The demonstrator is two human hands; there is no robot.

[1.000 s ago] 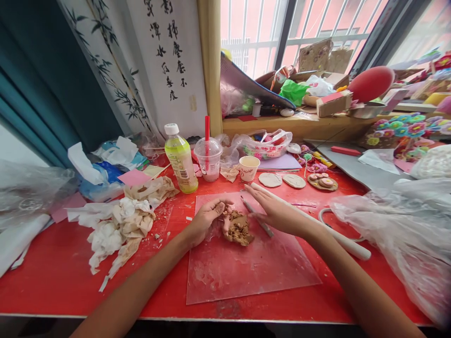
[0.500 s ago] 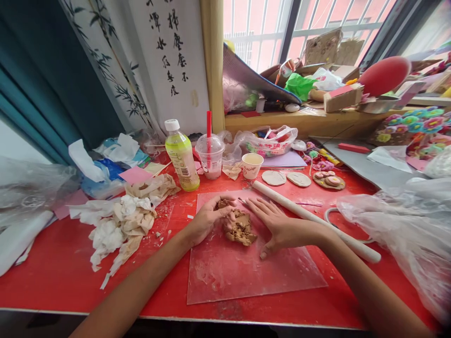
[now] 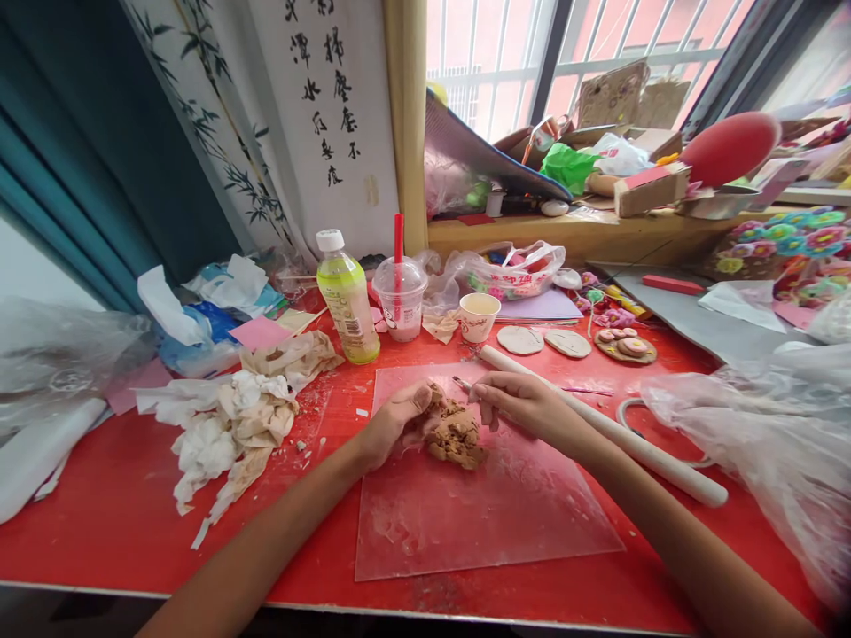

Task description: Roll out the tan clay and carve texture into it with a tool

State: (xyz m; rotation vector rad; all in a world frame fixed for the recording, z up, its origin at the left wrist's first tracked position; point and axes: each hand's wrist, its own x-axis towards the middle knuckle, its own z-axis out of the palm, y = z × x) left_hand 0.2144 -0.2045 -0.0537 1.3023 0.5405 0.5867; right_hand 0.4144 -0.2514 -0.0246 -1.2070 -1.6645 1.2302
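where hands meet, crumbly brown clay [image 3: 457, 438]

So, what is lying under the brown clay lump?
The brown clay lump rests on a clear plastic sheet, laid on the red table. The left hand covers the lump's left edge, so that part is hidden.

Daylight pours in through the barred window [image 3: 532, 62] at the back, bright and slightly washed out with a pinkish cast. The red table [image 3: 99, 523] is evenly lit, with only soft, faint shadows. The clear plastic mat [image 3: 479, 523] gives off a dull sheen. Wide-angle distortion bends the edges, and the plastic bag [image 3: 764, 443] at right looks smeared. The centre stays sharp.
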